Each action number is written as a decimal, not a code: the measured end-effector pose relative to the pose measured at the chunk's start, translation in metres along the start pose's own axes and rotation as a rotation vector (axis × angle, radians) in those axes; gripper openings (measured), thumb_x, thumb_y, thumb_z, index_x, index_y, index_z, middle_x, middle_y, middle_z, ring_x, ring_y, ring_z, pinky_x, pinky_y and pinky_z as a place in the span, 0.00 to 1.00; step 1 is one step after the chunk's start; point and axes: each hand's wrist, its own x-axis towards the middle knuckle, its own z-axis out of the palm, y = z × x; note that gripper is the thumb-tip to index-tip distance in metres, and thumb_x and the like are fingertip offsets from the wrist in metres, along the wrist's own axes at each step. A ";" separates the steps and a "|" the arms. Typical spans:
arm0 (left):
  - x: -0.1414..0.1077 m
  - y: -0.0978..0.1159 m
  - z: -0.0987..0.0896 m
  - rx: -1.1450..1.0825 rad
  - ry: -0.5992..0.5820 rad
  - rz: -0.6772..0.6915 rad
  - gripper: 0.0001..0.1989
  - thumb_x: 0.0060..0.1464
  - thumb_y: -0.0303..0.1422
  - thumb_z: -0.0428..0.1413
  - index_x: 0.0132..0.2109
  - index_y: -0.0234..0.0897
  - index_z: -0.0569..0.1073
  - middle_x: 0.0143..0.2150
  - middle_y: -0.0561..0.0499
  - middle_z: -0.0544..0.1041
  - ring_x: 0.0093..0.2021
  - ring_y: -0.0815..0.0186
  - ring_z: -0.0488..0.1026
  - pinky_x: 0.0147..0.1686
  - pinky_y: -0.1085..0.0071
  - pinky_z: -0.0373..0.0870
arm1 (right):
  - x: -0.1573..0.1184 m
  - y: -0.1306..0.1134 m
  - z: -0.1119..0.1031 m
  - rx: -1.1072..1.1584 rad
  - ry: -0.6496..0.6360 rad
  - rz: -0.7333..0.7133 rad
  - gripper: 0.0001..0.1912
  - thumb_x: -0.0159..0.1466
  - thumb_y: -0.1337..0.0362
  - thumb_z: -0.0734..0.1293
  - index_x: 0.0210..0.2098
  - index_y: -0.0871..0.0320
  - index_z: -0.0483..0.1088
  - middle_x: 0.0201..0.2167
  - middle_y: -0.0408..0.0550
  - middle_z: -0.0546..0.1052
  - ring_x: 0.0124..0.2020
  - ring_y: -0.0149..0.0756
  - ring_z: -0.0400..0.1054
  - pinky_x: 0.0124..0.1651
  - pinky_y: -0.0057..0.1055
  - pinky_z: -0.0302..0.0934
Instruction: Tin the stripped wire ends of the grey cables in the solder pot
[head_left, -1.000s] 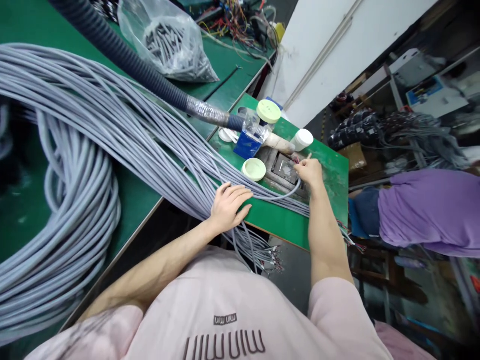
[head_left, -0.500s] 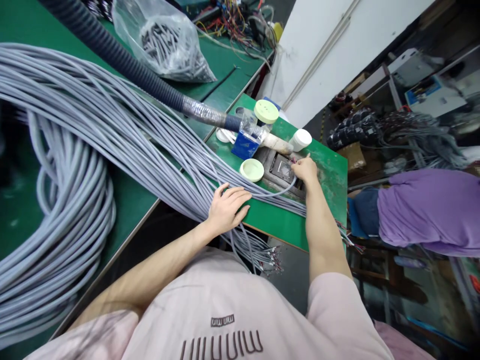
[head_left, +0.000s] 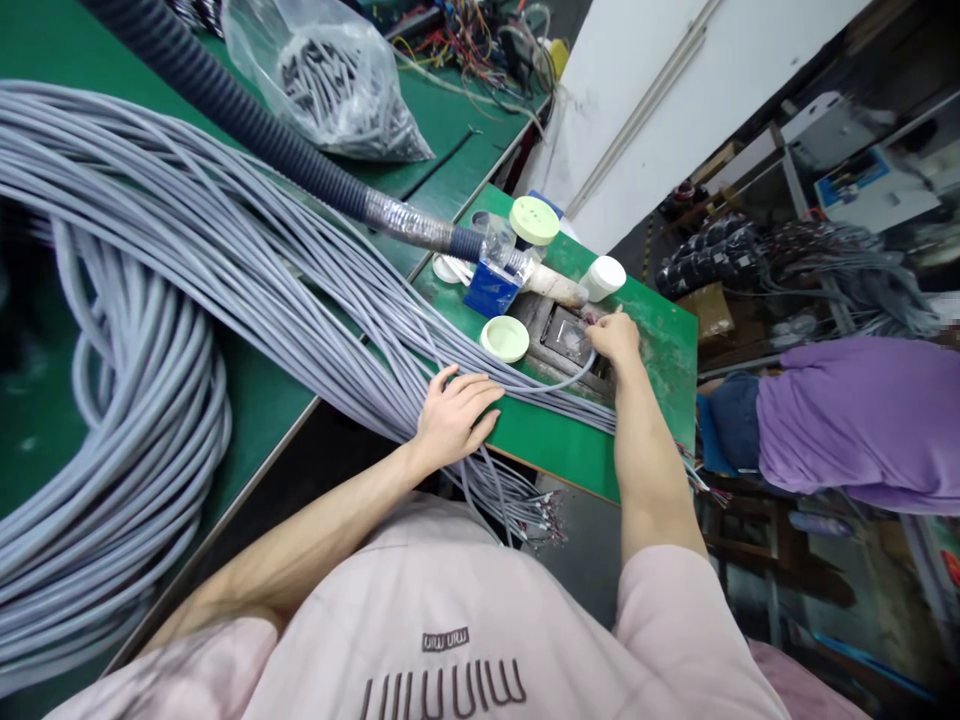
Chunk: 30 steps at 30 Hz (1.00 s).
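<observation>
So we've got a single round, smooth-jacketed grey cable [head_left: 576,380] curving up over the scuffed green tabletop [head_left: 555,440], and its end sits in our right hand [head_left: 619,338], beside a square dark metal well with a shiny patch [head_left: 568,338]; our thumb and fingertips pinch it near some thin reddish wires [head_left: 590,320], though the exact contact is partly hidden from the head view.

Our left hand [head_left: 456,412] lies palm down on the thick bundle of matching grey cables [head_left: 225,240]; thumb stuck out, the other fingers stretched and only slightly parted, gripping nothing.

Handling-wise, we'd guess one cable is light and springy, firm enough to hold a smooth arc; the jacket looks a bit slick, and the fine wires look like the delicate bit, so we'd grab the jacket just behind them; the whole bundle is probably heavy and prone to sliding, so a flat palm seems sensible.

Texture-wise it's a proper mix: a ribbed dark plastic hose [head_left: 285,140] wrapped in crinkly silver tape [head_left: 412,222], a grubby pale tube [head_left: 553,286] at its end, a glossy blue box [head_left: 491,290] underneath, a shallow pale-green round dish [head_left: 505,340], plus a smooth white cup [head_left: 604,280] tilted beside the tube.
</observation>
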 end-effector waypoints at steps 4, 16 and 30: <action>0.000 0.000 0.000 0.022 -0.002 0.007 0.14 0.57 0.33 0.53 0.51 0.41 0.73 0.49 0.48 0.79 0.54 0.58 0.72 0.62 0.52 0.52 | -0.001 0.001 -0.001 0.005 -0.003 0.006 0.14 0.56 0.63 0.64 0.35 0.63 0.79 0.39 0.62 0.80 0.44 0.49 0.74 0.43 0.34 0.63; 0.002 0.001 -0.001 0.055 0.018 0.029 0.14 0.58 0.33 0.53 0.51 0.40 0.73 0.49 0.48 0.79 0.53 0.59 0.73 0.62 0.52 0.51 | 0.000 0.000 0.004 0.022 0.000 0.020 0.12 0.54 0.65 0.64 0.31 0.62 0.78 0.36 0.58 0.80 0.41 0.46 0.72 0.40 0.32 0.61; 0.000 -0.001 -0.002 -0.004 0.019 0.007 0.11 0.58 0.35 0.53 0.45 0.39 0.76 0.27 0.54 0.78 0.32 0.66 0.73 0.60 0.53 0.55 | -0.119 0.018 -0.018 0.865 0.149 -0.159 0.18 0.51 0.58 0.67 0.12 0.58 0.60 0.10 0.36 0.57 0.17 0.25 0.51 0.22 0.26 0.45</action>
